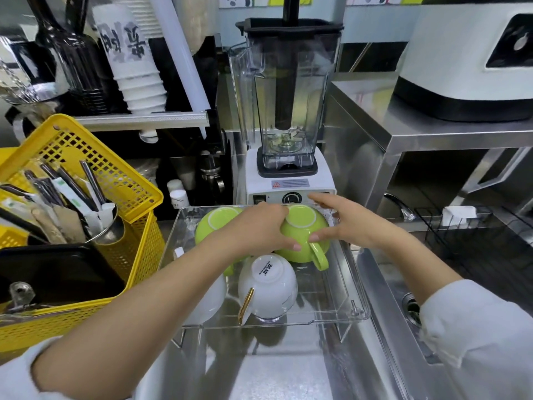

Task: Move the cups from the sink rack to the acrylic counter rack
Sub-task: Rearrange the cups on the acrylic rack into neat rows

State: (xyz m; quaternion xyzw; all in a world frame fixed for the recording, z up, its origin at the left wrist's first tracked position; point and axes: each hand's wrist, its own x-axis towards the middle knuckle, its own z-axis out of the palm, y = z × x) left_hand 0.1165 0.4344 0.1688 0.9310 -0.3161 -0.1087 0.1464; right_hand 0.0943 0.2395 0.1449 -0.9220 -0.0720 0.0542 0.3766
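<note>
A steel counter (288, 370) fills the lower half of the view, with a sink (409, 310) sunk into it on the right and a black wire sink rack (461, 223) at the sink's far edge, holding no cups that show here. To the left stands a yellow mesh basket (138, 197) with wrapped straws and a metal cup of utensils inside. Behind the middle of the counter rises a blender (285, 111) on a white base. In front of it sits the clear acrylic counter rack (352, 287), raised on small legs, and the cups are in it, all upside down. A green cup (302, 226) at the back right is gripped from both sides: the left hand (259, 229) wraps over its left flank with the thumb curled by the handle, and the right hand (354, 223) presses its thumb at the handle root, fingers spread above the rim. A second green cup (219, 223) lies just beside it to the left. Nearer sits a white cup (268, 284) with a gold handle; another white cup seems to lie under the left forearm, mostly hidden.
</note>
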